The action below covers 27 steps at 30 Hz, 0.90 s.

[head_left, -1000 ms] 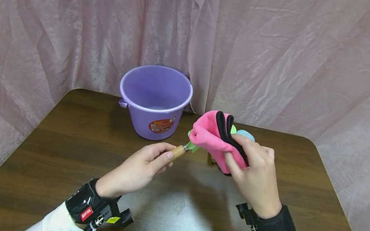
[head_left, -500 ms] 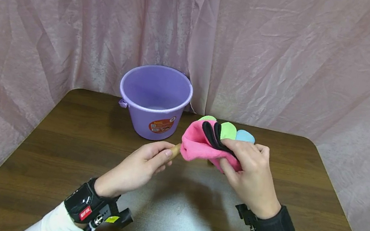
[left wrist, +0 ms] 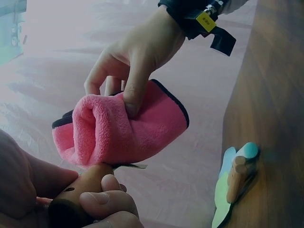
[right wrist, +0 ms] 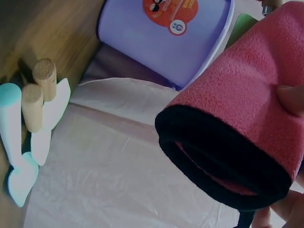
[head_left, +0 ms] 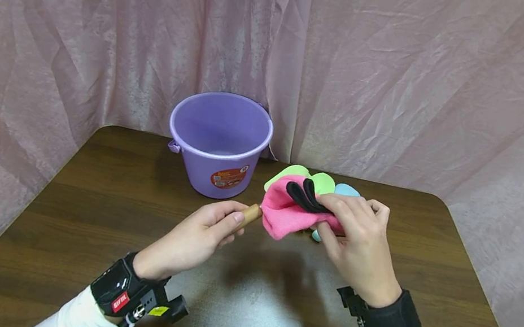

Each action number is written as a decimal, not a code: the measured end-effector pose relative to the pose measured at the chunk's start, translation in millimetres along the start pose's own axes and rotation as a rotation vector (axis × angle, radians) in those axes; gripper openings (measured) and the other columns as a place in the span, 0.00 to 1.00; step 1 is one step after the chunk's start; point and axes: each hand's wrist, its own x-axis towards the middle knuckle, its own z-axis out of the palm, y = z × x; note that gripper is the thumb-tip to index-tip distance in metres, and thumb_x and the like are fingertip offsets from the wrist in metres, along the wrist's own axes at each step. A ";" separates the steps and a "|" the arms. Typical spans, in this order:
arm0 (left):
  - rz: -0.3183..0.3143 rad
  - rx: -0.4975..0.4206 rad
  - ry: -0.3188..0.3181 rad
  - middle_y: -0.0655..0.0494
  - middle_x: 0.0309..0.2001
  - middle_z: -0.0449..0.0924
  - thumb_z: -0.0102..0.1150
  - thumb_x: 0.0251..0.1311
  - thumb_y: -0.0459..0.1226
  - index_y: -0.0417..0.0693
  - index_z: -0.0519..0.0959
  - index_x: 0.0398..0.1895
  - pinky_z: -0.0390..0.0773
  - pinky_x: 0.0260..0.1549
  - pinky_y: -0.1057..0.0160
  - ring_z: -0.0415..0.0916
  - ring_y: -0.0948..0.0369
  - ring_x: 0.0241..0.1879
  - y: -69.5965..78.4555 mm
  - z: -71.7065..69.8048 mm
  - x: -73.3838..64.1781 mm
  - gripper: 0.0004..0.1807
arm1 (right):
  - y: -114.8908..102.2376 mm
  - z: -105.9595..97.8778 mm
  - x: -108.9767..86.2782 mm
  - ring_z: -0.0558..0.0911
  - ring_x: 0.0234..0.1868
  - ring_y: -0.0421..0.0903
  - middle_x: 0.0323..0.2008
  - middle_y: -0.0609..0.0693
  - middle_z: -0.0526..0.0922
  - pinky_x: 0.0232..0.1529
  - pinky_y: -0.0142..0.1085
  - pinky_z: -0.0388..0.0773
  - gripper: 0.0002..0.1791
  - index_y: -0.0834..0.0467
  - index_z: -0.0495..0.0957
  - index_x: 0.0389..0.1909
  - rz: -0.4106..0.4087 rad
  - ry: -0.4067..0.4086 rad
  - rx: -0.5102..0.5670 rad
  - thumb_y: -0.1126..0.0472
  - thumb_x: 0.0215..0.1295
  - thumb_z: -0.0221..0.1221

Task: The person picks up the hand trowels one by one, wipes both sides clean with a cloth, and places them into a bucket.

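Observation:
My left hand (head_left: 201,234) grips the wooden handle (head_left: 249,216) of a small garden trowel with a green blade (head_left: 285,174). Pinched between the thumb and fingers of my right hand (head_left: 359,245) is a folded pink towel (head_left: 285,213) with black edging, covering part of the trowel near its handle. In the left wrist view the towel (left wrist: 128,133) bulges just above the handle (left wrist: 88,187), and only a sliver of blade shows. The right wrist view shows the towel's black hem (right wrist: 223,161) and a bit of green blade (right wrist: 242,28).
A purple bucket (head_left: 215,165) stands upright at the back of the wooden table (head_left: 77,226). Several other small garden tools lie right of it, with green (head_left: 323,183) and blue (head_left: 347,190) blades. Wooden handles (right wrist: 45,78) and a teal handle (right wrist: 10,114) show. Pink curtains hang behind.
The towel in my right hand has moved left and down over the trowel, then slightly back right. More green blade now shows beyond it. My left hand has hardly moved.

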 end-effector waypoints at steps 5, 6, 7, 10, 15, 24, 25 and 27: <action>0.002 -0.009 -0.006 0.48 0.30 0.70 0.43 0.78 0.42 0.41 0.76 0.54 0.63 0.21 0.68 0.62 0.62 0.24 0.6 0.1 -0.5 0.17 | 4.2 -0.9 -1.3 0.78 0.36 0.46 0.39 0.47 0.84 0.42 0.53 0.59 0.17 0.56 0.82 0.47 0.049 0.007 -0.024 0.65 0.55 0.63; 0.002 -0.012 -0.006 0.47 0.30 0.70 0.43 0.78 0.42 0.40 0.76 0.54 0.63 0.21 0.68 0.62 0.62 0.24 0.8 0.1 -0.5 0.17 | 4.9 -0.9 -1.6 0.78 0.35 0.45 0.38 0.47 0.84 0.42 0.53 0.59 0.17 0.56 0.82 0.47 0.059 0.007 -0.028 0.65 0.55 0.63; 0.000 -0.014 -0.007 0.47 0.30 0.70 0.43 0.78 0.42 0.40 0.75 0.54 0.63 0.21 0.68 0.62 0.62 0.24 0.8 0.2 -0.6 0.17 | 5.6 -1.0 -1.9 0.77 0.34 0.45 0.38 0.47 0.84 0.42 0.53 0.59 0.17 0.56 0.82 0.47 0.070 0.006 -0.034 0.65 0.55 0.63; -0.002 -0.014 -0.006 0.48 0.30 0.70 0.43 0.78 0.42 0.40 0.75 0.53 0.63 0.21 0.68 0.62 0.62 0.24 1.2 0.0 -0.6 0.16 | 7.5 -1.0 -3.3 0.75 0.33 0.44 0.37 0.47 0.84 0.42 0.53 0.59 0.17 0.57 0.81 0.48 0.103 0.008 -0.045 0.64 0.56 0.62; 0.000 -0.012 -0.005 0.50 0.30 0.70 0.43 0.78 0.42 0.40 0.75 0.54 0.62 0.20 0.68 0.62 0.62 0.24 1.5 -0.6 -1.0 0.17 | 11.4 -1.4 -6.6 0.79 0.34 0.47 0.41 0.51 0.85 0.43 0.51 0.59 0.18 0.60 0.80 0.51 0.177 0.000 -0.068 0.64 0.59 0.62; 0.002 -0.021 -0.005 0.50 0.32 0.71 0.43 0.78 0.42 0.40 0.75 0.54 0.62 0.20 0.69 0.62 0.62 0.24 0.6 -0.3 -0.6 0.17 | 16.8 -0.5 -10.1 0.81 0.32 0.48 0.41 0.53 0.85 0.40 0.50 0.60 0.18 0.59 0.79 0.51 0.320 -0.010 -0.065 0.63 0.60 0.63; 0.002 -0.023 -0.004 0.50 0.32 0.71 0.43 0.78 0.42 0.40 0.75 0.54 0.62 0.20 0.69 0.62 0.62 0.24 0.4 -0.2 -0.3 0.16 | 17.4 -0.5 -10.3 0.80 0.30 0.47 0.40 0.52 0.85 0.39 0.49 0.60 0.18 0.60 0.79 0.51 0.328 -0.009 -0.062 0.63 0.60 0.63; 0.002 -0.024 -0.003 0.50 0.32 0.71 0.43 0.78 0.41 0.40 0.75 0.54 0.62 0.20 0.69 0.62 0.62 0.24 0.3 -0.1 -0.2 0.16 | 18.7 -0.3 -10.5 0.78 0.27 0.46 0.36 0.52 0.85 0.37 0.48 0.61 0.17 0.60 0.78 0.51 0.340 -0.006 -0.055 0.64 0.60 0.63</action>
